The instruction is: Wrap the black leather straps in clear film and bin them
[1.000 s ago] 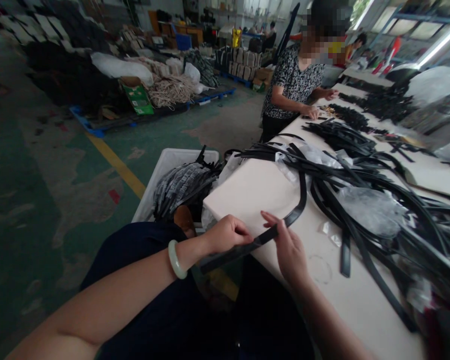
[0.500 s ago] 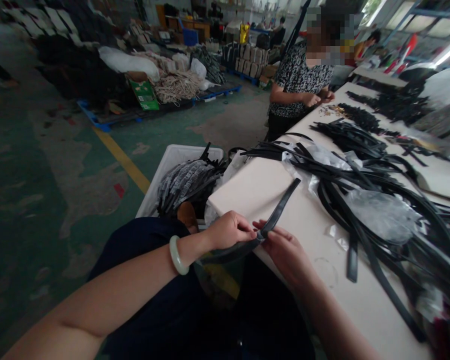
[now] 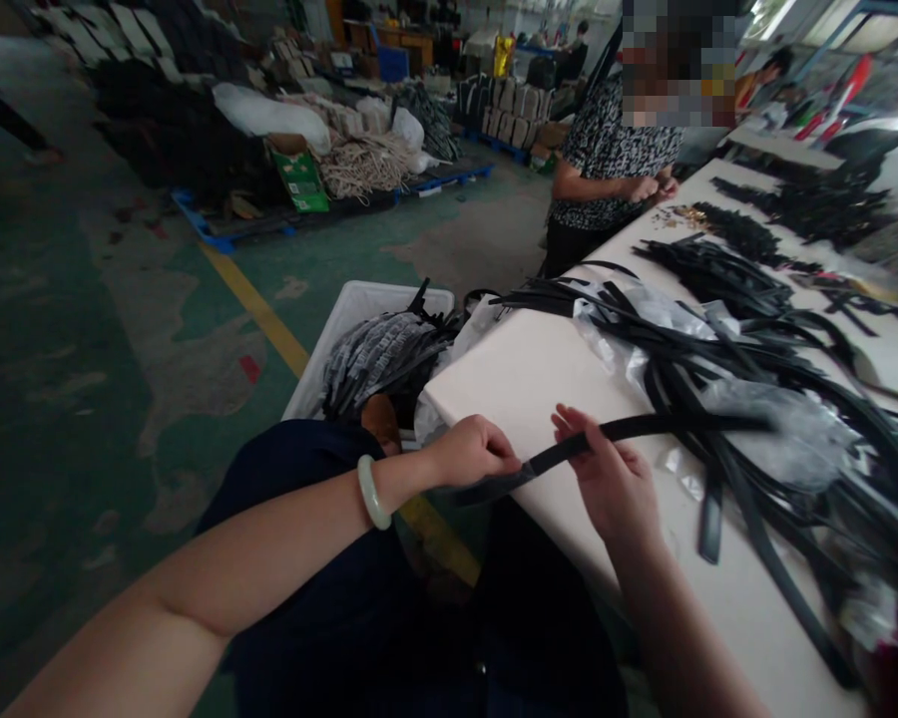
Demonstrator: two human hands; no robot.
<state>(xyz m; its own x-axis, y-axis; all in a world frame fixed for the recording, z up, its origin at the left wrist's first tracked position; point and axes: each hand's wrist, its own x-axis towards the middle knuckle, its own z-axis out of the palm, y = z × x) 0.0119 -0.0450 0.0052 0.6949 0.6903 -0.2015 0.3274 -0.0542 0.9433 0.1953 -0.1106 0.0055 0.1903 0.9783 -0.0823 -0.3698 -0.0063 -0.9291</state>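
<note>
A long black strap [image 3: 648,427] runs across the near edge of the pale table [image 3: 501,369]. Its far end reaches out to the right and is blurred by motion. My left hand [image 3: 475,451], with a pale green bangle [image 3: 374,494] on the wrist, is closed in a pinch on the strap near a greyish band. To the right of it, my right hand [image 3: 614,484] has the strap between its thumb and fingers, palm turned up. The lower part of the strap droops below my left hand in front of my dark clothes.
Loose black straps [image 3: 748,499] and clear plastic bags [image 3: 778,429] cover the table's right side. A white bin [image 3: 321,329] holding bundled straps [image 3: 381,354] stands left of the table. A co-worker in a patterned shirt [image 3: 614,140] works at the far side.
My right hand has moved right along the strap, away from my left hand. The strap's free end has swung from pointing up to lying out rightward.
</note>
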